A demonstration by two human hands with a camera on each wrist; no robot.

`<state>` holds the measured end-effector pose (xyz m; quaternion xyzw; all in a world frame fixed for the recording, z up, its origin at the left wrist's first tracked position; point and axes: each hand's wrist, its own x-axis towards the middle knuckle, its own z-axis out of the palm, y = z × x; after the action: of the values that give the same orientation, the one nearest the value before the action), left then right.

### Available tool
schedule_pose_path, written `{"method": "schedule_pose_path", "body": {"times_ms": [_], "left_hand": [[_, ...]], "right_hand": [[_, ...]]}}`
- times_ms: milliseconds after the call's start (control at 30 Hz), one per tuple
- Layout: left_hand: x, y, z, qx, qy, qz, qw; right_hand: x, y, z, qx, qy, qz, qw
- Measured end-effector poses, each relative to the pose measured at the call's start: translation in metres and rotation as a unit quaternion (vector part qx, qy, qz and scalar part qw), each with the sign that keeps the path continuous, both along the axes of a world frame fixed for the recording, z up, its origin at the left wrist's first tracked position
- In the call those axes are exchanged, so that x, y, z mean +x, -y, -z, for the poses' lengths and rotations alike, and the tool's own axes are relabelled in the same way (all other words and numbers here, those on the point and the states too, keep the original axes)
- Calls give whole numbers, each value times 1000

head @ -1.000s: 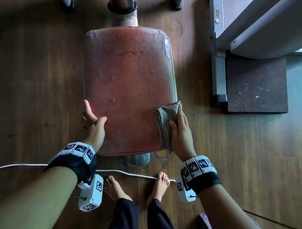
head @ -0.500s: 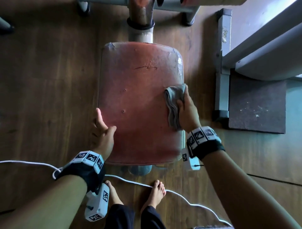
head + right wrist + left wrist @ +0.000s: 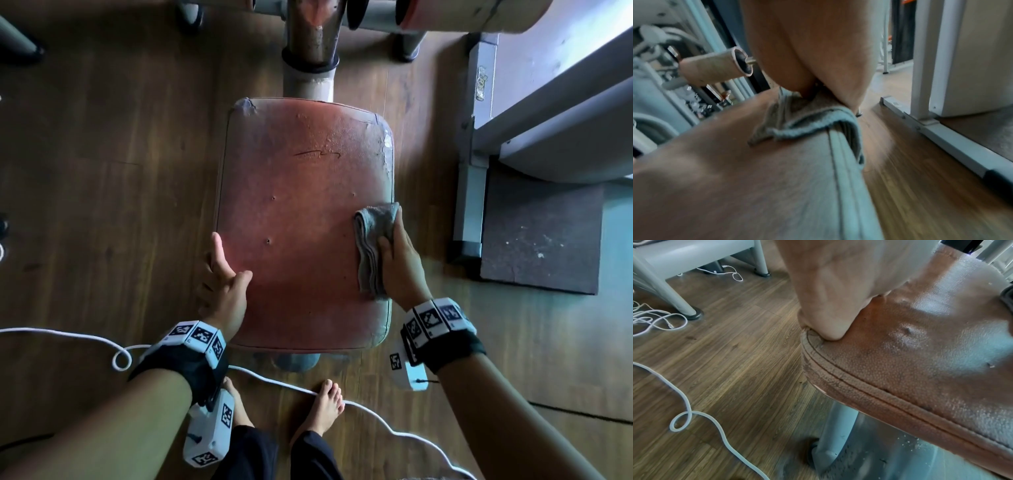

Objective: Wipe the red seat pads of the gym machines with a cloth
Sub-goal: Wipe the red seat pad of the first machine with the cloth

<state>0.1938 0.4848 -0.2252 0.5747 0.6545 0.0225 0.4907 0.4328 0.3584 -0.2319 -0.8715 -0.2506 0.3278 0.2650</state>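
A worn red seat pad [image 3: 301,192] sits on a metal post in the middle of the head view. My left hand [image 3: 224,277] grips its left edge, thumb on top and index finger lying along the rim; the left wrist view shows the thumb [image 3: 830,331] pressing on the seam of the pad [image 3: 920,356]. My right hand [image 3: 399,260] holds a folded grey cloth [image 3: 371,246] against the pad's right edge. In the right wrist view the cloth [image 3: 807,125] drapes over the edge of the pad [image 3: 756,178] under my right hand [image 3: 818,48].
A grey machine frame [image 3: 469,192] and a dark floor mat [image 3: 541,240] stand close on the right. A white cable [image 3: 274,380] runs across the wooden floor by my bare feet [image 3: 325,407]. The seat post [image 3: 310,51] and a padded roller [image 3: 715,68] lie beyond the pad.
My right hand slid the cloth along the pad's right edge away from me, then a little way back. My left hand kept its hold on the left edge.
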Motion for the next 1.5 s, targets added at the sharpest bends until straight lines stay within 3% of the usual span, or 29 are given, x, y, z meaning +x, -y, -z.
{"method": "schedule_pose_path", "body": {"times_ms": [233, 400, 533, 800, 1033, 1200, 1300, 1500], "left_hand": [[-2, -1, -5, 0, 11, 21, 1000], [-3, 0, 2, 10, 21, 11, 1000], [-6, -1, 6, 5, 17, 20, 1000], [-6, 0, 6, 10, -1, 26, 1000], [-9, -1, 6, -9, 5, 35, 999], [-7, -1, 7, 0, -7, 26, 1000], [-7, 0, 5, -6, -23, 27, 999], [-7, -1, 11, 16, -47, 29, 998]], "right_hand": [[-33, 14, -1, 28, -17, 6, 999], [25, -60, 18, 58, 59, 5, 997], [59, -108, 20, 52, 59, 27, 997], [32, -56, 16, 52, 92, -48, 993], [76, -109, 24, 38, 65, -24, 997], [65, -91, 23, 57, 85, -54, 993], [84, -102, 19, 24, 47, -58, 997], [137, -180, 6, -11, 58, -213, 975]]}}
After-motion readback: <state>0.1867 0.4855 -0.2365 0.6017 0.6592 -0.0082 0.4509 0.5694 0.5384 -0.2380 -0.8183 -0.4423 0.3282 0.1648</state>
